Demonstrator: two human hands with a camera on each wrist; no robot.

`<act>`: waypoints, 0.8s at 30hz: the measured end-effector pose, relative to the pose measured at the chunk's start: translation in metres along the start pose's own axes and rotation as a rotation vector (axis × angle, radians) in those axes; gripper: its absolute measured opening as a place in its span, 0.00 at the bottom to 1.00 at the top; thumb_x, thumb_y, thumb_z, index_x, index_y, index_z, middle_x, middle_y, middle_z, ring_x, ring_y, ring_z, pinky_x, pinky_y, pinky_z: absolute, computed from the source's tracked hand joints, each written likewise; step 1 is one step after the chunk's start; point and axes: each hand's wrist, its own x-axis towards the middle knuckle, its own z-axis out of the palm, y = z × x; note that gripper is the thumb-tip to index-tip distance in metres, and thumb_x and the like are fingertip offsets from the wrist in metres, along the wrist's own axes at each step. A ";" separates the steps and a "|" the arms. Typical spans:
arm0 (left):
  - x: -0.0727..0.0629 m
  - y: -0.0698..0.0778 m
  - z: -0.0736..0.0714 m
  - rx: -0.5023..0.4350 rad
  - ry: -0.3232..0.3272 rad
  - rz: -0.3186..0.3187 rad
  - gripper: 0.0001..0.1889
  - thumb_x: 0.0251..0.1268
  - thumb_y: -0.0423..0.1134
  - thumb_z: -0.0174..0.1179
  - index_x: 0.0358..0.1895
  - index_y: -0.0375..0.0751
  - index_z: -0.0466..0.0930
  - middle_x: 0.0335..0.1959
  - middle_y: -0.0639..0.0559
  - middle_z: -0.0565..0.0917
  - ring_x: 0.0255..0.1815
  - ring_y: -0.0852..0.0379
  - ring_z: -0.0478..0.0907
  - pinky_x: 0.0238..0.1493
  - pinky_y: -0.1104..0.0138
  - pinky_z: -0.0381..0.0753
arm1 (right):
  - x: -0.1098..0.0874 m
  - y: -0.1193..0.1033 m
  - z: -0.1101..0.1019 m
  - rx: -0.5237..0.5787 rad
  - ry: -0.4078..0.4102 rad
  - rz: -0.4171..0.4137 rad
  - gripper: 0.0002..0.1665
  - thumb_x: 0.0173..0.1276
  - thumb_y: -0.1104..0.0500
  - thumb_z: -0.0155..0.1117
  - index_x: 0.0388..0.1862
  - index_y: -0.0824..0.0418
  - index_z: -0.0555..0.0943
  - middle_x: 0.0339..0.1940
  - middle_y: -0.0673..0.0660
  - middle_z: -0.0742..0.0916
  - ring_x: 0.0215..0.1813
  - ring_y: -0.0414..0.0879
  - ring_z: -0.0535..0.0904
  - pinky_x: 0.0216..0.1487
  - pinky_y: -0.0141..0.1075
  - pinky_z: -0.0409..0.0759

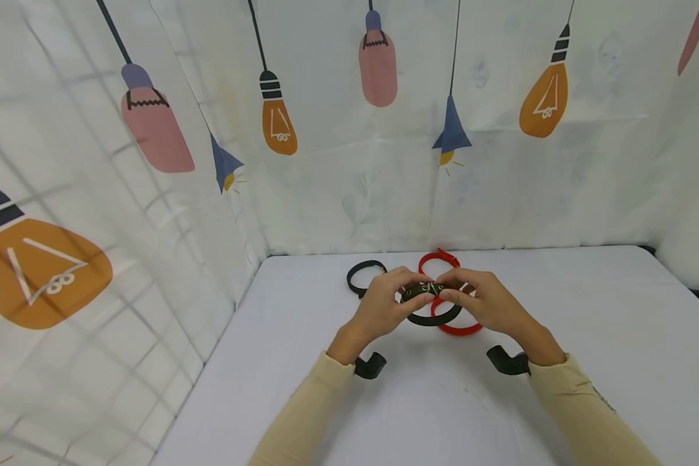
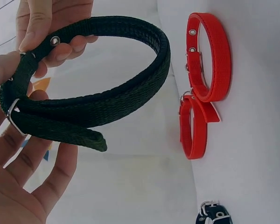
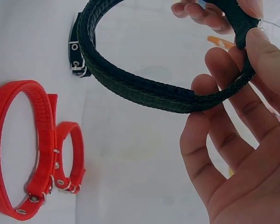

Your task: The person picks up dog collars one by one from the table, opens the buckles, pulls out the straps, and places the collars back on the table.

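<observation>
Both hands hold a dark green collar [image 1: 433, 320] up over the table, its strap bent into a loop. My left hand [image 1: 389, 301] pinches the strap near the metal buckle, and a loose strap end [image 2: 91, 138] sticks out past it in the left wrist view. Beside it my right hand [image 1: 482, 301] pinches the strap's eyeleted stretch between thumb and fingers. An eyelet [image 2: 55, 41] shows between the two hands. Behind the collar, a red collar [image 1: 468, 330] stands on the table, partly covered by the dark loop.
A second red collar [image 1: 438, 257] lies farther back, and a black collar [image 1: 361, 266] sits to its left. The white table [image 1: 303, 310] meets a printed cloth wall [image 1: 338, 194] at the back and left. A black wrist mount [image 1: 508, 361] juts inward from the right sleeve.
</observation>
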 end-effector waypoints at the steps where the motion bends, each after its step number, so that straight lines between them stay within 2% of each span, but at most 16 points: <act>1: 0.000 0.000 0.000 0.001 0.004 0.004 0.14 0.68 0.44 0.69 0.53 0.47 0.86 0.42 0.57 0.87 0.38 0.65 0.79 0.41 0.75 0.81 | 0.000 0.000 0.000 0.001 -0.002 -0.003 0.15 0.71 0.59 0.69 0.55 0.58 0.84 0.44 0.49 0.91 0.45 0.44 0.85 0.48 0.42 0.84; 6: 0.000 0.001 0.000 -0.013 0.016 0.004 0.12 0.68 0.43 0.69 0.50 0.46 0.86 0.41 0.57 0.87 0.38 0.65 0.79 0.42 0.74 0.81 | 0.000 0.000 0.000 -0.006 -0.001 -0.010 0.15 0.71 0.59 0.69 0.55 0.58 0.84 0.44 0.48 0.91 0.45 0.44 0.85 0.48 0.43 0.85; 12: 0.000 0.002 0.001 -0.039 -0.007 -0.035 0.11 0.68 0.43 0.69 0.49 0.45 0.84 0.40 0.57 0.87 0.37 0.65 0.78 0.41 0.72 0.81 | 0.000 0.001 0.000 -0.012 -0.005 -0.007 0.14 0.71 0.58 0.69 0.54 0.58 0.84 0.44 0.48 0.91 0.45 0.44 0.85 0.49 0.44 0.85; 19: 0.000 0.002 0.000 -0.055 -0.008 -0.043 0.12 0.68 0.41 0.69 0.50 0.44 0.83 0.43 0.56 0.88 0.38 0.65 0.78 0.41 0.72 0.81 | 0.000 0.002 -0.002 0.003 -0.026 -0.014 0.13 0.73 0.57 0.67 0.55 0.55 0.84 0.44 0.47 0.90 0.45 0.41 0.85 0.49 0.40 0.84; 24: 0.000 0.003 0.000 -0.052 -0.001 -0.039 0.13 0.65 0.41 0.70 0.50 0.44 0.83 0.44 0.55 0.88 0.38 0.64 0.79 0.41 0.72 0.81 | 0.000 0.000 -0.001 0.027 -0.042 -0.009 0.16 0.72 0.53 0.69 0.57 0.53 0.84 0.43 0.43 0.89 0.44 0.39 0.83 0.48 0.37 0.83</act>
